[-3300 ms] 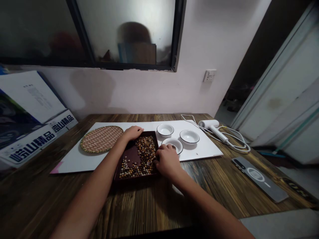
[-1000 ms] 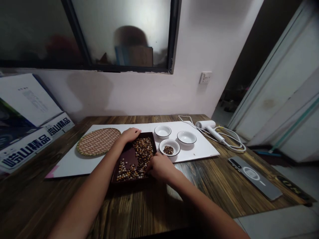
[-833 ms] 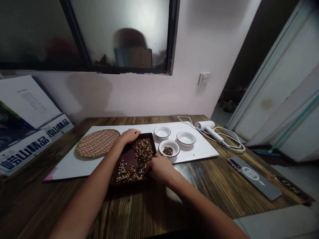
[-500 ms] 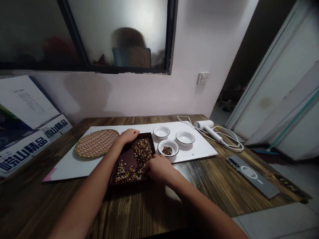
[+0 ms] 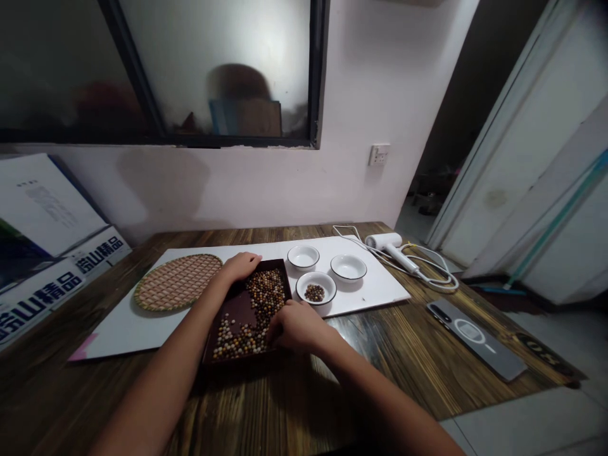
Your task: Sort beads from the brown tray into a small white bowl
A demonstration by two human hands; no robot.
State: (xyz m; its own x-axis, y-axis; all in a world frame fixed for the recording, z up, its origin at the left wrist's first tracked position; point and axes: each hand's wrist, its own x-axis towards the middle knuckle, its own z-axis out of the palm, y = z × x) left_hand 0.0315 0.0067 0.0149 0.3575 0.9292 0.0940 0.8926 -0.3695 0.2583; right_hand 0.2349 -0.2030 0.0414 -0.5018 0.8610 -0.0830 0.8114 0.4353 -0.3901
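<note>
A dark red rectangular tray (image 5: 241, 309) holds many small round beads (image 5: 266, 292) in brown, yellow, black and whitish tones. My left hand (image 5: 242, 265) grips the tray's far left edge, its fingers bent over the rim. Over the near right corner, my right hand (image 5: 298, 325) is closed, with its fingertips down among the beads. Whether a bead is pinched there is hidden. Just beyond that hand, a white dark-rimmed bowl (image 5: 329, 288) contains a small heap of brownish beads. Two similar bowls, one at the back (image 5: 303, 256) and one at the right (image 5: 348, 267), have nothing visible inside.
Under the bowls lies a white board (image 5: 152, 329) on the wooden table (image 5: 380, 348). A woven oval mat (image 5: 178, 283) sits left of the tray. To the right are a white hair dryer (image 5: 392, 246) with its cord and a grey phone (image 5: 477, 339). Printed boxes (image 5: 52, 278) stand far left.
The camera view has shifted slightly. My right hand has stayed at the tray's near right corner with its fingers among the beads, and my left hand keeps its grip on the tray.
</note>
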